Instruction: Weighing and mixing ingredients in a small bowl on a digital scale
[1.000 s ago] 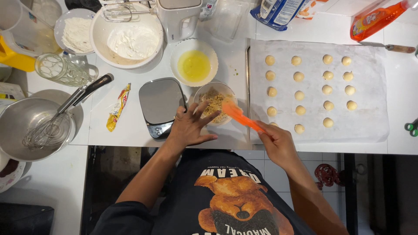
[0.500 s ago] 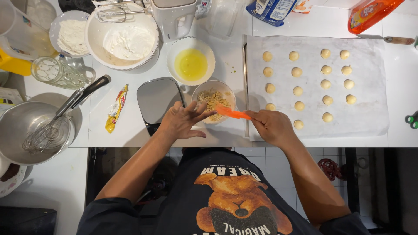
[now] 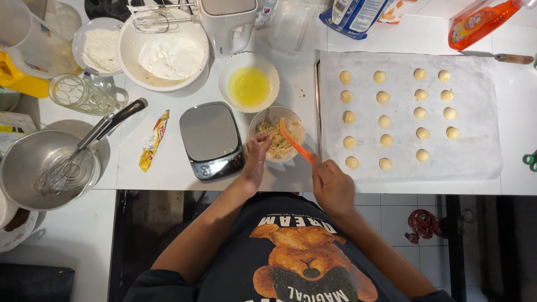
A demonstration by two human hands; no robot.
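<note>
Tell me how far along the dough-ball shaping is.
Done: eighteen round pale dough balls sit in rows on the white parchment sheet. In hand: the right hand works an orange spatula in the small glass bowl of crumbly dough, which the left hand steadies. Left: dough remains in it, and the sheet's right side is bare.

A home kitchen, set up for baking: a white table (image 3: 168,168) carries a scale (image 3: 211,140), a bowl of flour (image 3: 100,49), a steel bowl with a whisk (image 3: 59,168), and a papered tray (image 3: 470,162) lined with rows of dough balls (image 3: 386,120). White tiles cover the floor (image 3: 391,212).
</note>
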